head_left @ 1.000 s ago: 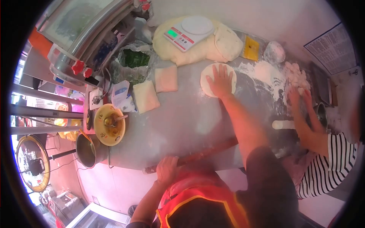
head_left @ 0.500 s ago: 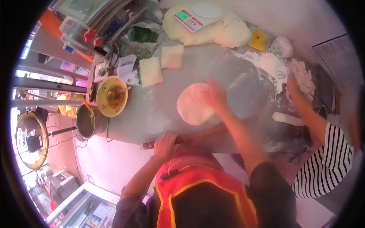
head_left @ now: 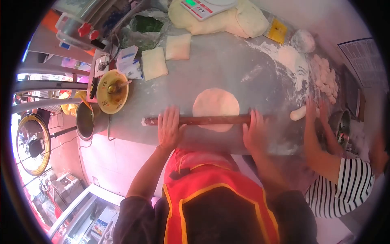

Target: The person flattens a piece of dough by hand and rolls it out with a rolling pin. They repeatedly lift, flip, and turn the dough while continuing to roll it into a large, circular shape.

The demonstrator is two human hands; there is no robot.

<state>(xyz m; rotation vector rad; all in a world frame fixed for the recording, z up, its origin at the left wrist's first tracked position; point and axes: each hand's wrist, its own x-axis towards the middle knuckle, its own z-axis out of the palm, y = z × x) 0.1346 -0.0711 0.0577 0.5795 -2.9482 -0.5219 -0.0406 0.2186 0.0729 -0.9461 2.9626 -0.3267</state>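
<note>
A flat round of pale dough (head_left: 216, 101) lies on the grey worktop, with a dark reddish-brown rolling pin (head_left: 215, 120) across its lower part. My left hand (head_left: 170, 127) holds the pin left of the dough, its fingers laid over the wood. Toward the pin's right end, my right hand (head_left: 255, 129) holds it from above, slightly blurred. The pin hides a strip of the dough; a small edge shows below it.
Two square dough pieces (head_left: 154, 64) lie at the upper left near a yellow bowl (head_left: 106, 100) and a metal pot (head_left: 85, 122). A scale (head_left: 203, 11) sits on a large dough mass (head_left: 243, 22). At right, a co-worker's hands (head_left: 315, 109) are beside a dough roll (head_left: 297, 113).
My right hand has left the dough round and come down onto the rolling pin. The pin has moved from the table's front edge up onto the dough. The co-worker's hands moved toward the dough roll.
</note>
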